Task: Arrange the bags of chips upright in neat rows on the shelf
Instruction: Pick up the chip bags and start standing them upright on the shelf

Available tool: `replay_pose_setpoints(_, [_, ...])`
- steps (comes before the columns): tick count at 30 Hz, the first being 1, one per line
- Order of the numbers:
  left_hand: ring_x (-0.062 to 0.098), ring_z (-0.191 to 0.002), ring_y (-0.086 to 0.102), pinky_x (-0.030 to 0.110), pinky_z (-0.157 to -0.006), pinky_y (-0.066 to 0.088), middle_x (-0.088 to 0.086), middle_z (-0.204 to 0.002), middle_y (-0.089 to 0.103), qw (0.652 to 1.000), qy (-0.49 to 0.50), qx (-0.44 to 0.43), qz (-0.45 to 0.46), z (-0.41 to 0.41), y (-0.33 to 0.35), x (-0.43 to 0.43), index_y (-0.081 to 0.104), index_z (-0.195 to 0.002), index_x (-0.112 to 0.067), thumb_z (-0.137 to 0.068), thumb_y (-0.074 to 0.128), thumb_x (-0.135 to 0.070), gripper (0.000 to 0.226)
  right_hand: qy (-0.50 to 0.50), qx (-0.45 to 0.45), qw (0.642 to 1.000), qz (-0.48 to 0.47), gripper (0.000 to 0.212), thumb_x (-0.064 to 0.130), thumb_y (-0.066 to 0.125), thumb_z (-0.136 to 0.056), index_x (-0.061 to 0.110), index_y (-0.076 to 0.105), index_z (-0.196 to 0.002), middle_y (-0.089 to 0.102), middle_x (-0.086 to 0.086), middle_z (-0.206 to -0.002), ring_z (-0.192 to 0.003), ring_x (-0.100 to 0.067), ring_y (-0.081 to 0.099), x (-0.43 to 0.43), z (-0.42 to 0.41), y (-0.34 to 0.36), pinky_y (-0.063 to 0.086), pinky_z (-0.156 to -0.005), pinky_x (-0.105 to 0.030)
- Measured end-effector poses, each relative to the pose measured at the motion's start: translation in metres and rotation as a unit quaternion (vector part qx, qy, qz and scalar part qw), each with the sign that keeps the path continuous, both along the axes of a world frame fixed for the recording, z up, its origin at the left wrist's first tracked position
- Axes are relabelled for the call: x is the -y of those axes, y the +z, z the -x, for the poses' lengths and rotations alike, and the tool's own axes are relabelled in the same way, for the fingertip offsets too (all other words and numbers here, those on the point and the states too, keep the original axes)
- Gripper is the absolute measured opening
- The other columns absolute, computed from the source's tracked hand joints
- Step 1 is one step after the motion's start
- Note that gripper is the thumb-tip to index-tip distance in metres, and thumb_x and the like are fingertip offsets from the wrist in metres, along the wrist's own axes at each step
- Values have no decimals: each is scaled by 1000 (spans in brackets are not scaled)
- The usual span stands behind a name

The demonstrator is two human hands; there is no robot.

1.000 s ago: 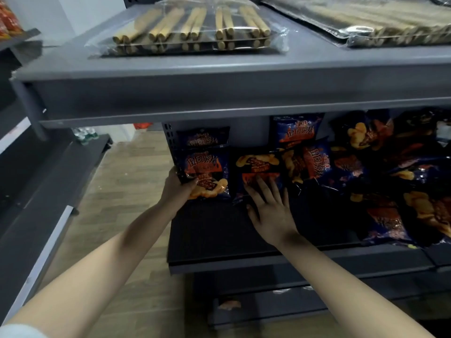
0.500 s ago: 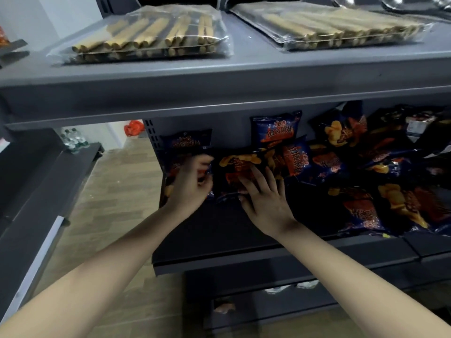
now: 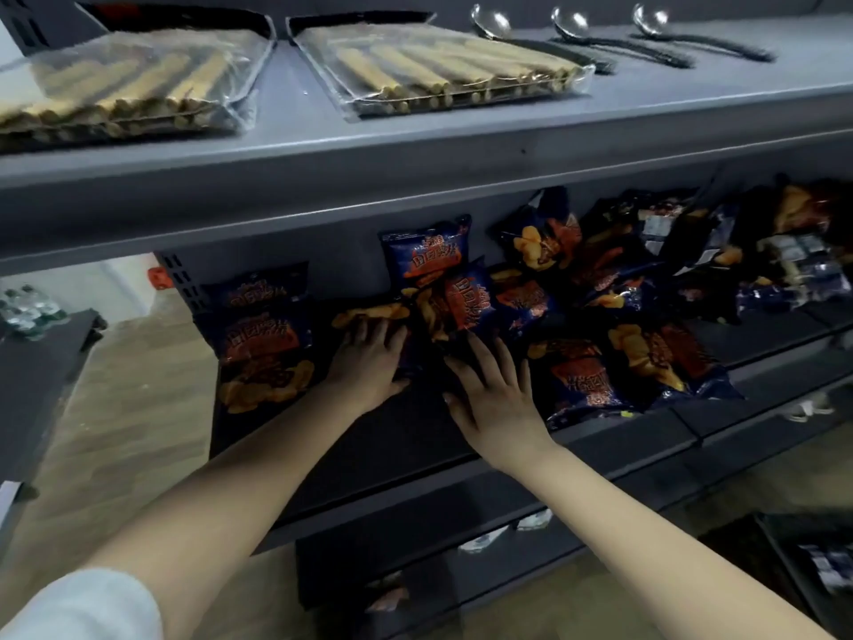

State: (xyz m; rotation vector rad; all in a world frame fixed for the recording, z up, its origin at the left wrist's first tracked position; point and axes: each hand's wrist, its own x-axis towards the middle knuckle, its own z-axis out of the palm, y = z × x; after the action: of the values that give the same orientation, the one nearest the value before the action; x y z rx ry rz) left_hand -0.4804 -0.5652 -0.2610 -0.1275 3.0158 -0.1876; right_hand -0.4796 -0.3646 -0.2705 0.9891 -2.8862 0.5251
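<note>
Dark blue chip bags with orange print fill the dark middle shelf (image 3: 369, 450). At its left end one bag (image 3: 263, 351) stands upright, with a second bag (image 3: 258, 288) behind it. My left hand (image 3: 369, 362) lies over the front of the middle bag (image 3: 369, 311), fingers curled on it. My right hand (image 3: 496, 394) is spread flat just right of that bag, fingertips near a tilted bag (image 3: 466, 304). Another bag (image 3: 424, 251) stands upright at the back. To the right, several bags (image 3: 646, 358) lie in a loose pile.
The grey upper shelf (image 3: 415, 177) overhangs the bags closely. On it lie two clear packs of wafer sticks (image 3: 438, 71) and three ladles (image 3: 577, 34). A lower shelf (image 3: 507, 542) holds small items. Water bottles (image 3: 23, 311) stand on a rack at the left.
My left hand left the upright left-end bag and moved right onto the middle bag. My right hand slid off that bag to its right side. The view shifted right and up.
</note>
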Motion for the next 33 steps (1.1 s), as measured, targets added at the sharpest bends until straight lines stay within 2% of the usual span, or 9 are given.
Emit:
replay_pose_setpoints(4, [40, -139, 16, 47, -113, 20, 14, -153, 17, 999, -29, -14, 28, -2, 2, -4, 9, -148, -19, -87, 57, -41, 81, -13, 1, 1000, 2, 68, 57, 11, -86, 29, 31, -145, 8, -1, -160, -146, -35, 1, -7, -4, -4, 5, -114, -60])
replay_pose_setpoints(10, [32, -135, 26, 44, -110, 27, 9, -149, 26, 989, -140, -38, 25, -14, 6, -11, 17, -146, -29, -81, 64, -27, 80, -16, 3, 1000, -9, 71, 57, 8, -83, 29, 31, -145, 8, -2, -159, -146, -35, 0, -6, -8, -6, 5, -114, -59])
replay_pose_setpoints(16, [31, -139, 17, 54, -111, 17, 7, -151, 19, 989, -144, -36, 22, -39, 9, -21, 26, -143, -37, -84, 59, -32, 68, -3, -2, 1000, -14, 72, 57, 9, -83, 27, 33, -143, 10, -4, -159, -146, -35, 1, 0, -7, -1, 5, -114, -61])
replay_pose_setpoints(19, [30, -139, 17, 57, -110, 17, 6, -151, 21, 988, -151, -30, -4, -55, 10, -25, 27, -141, -39, -82, 59, -31, 67, -17, 7, 999, -49, 56, 53, 22, -95, 29, 29, -145, 7, -1, -159, -146, -33, -2, -1, -2, -4, 2, -115, -61])
replay_pose_setpoints(21, [30, -139, 14, 57, -110, 16, 7, -152, 19, 986, -162, -25, -3, -68, 8, -26, 28, -140, -40, -83, 57, -31, 65, -29, 8, 998, -59, 49, 45, 28, -99, 30, 28, -145, 5, 1, -159, -146, -31, -3, 0, 3, -5, -2, -114, -62])
replay_pose_setpoints(26, [27, -142, 5, 52, -115, 0, 6, -155, 12, 980, -195, -28, -1, -100, 3, -23, 28, -141, -40, -85, 56, -28, 64, -44, -3, 996, -82, 51, 45, 21, -100, 26, 27, -147, 3, -5, -160, -146, -33, -8, 18, 10, -1, -13, -111, -59])
replay_pose_setpoints(30, [25, -144, -1, 46, -112, -15, 4, -156, 10, 974, -220, -39, -41, -124, 1, -14, 33, -139, -38, -84, 58, -25, 62, 12, -24, 999, -21, 49, 41, 27, -100, 21, 35, -144, 11, -8, -159, -146, -33, -7, 40, 8, 7, -12, -114, -49])
replay_pose_setpoints(33, [23, -144, 2, 49, -114, -10, 1, -155, 17, 970, -225, -41, -81, -139, 2, -6, 42, -131, -35, -80, 60, -26, 54, 100, -27, 995, -9, 48, 38, 31, -100, 19, 37, -143, 20, -8, -157, -147, -29, 0, 61, -2, 10, -5, -117, -41])
